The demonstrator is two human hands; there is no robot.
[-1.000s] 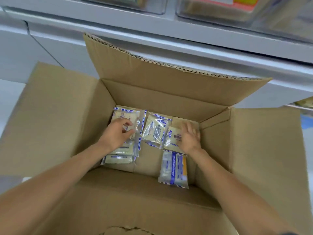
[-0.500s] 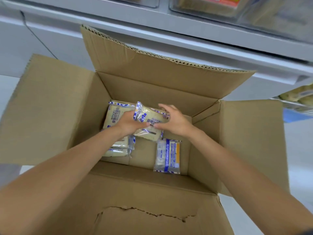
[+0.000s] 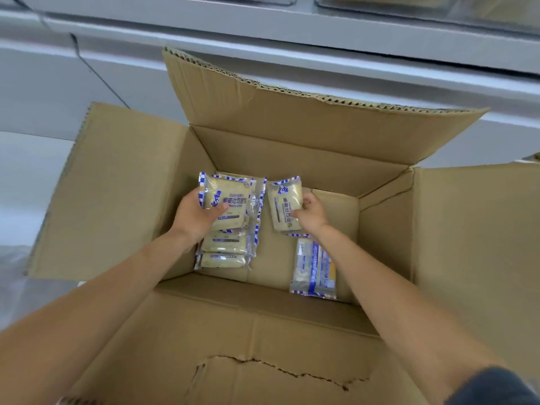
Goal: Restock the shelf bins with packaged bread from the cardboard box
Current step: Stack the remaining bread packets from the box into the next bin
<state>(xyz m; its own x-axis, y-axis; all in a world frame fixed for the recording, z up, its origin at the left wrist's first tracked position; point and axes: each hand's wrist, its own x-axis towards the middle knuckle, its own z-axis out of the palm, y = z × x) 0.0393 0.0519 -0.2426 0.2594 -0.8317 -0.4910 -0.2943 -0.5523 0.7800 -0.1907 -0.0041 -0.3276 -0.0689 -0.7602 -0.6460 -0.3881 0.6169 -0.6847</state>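
Both hands reach down into the open cardboard box [image 3: 146, 200], whose four flaps stand spread outward. The left hand [image 3: 195, 217] has its grip closed around a bread packet [image 3: 226, 204]: clear film edged with a blue-and-white checkered border, pale yellowish sliced bread inside, dark blue printing and a small blue figure on the front. It sits atop a stack of like packets [image 3: 225, 252] against the box's left wall. The right hand [image 3: 311, 213] pinches a second packet [image 3: 285, 207] by its right edge, turned so the print runs sideways. A further packet [image 3: 314, 268], with a blue band and an orange patch, lies flat on the box floor just below the right wrist. Grey shelving [image 3: 292, 33] runs behind the box.
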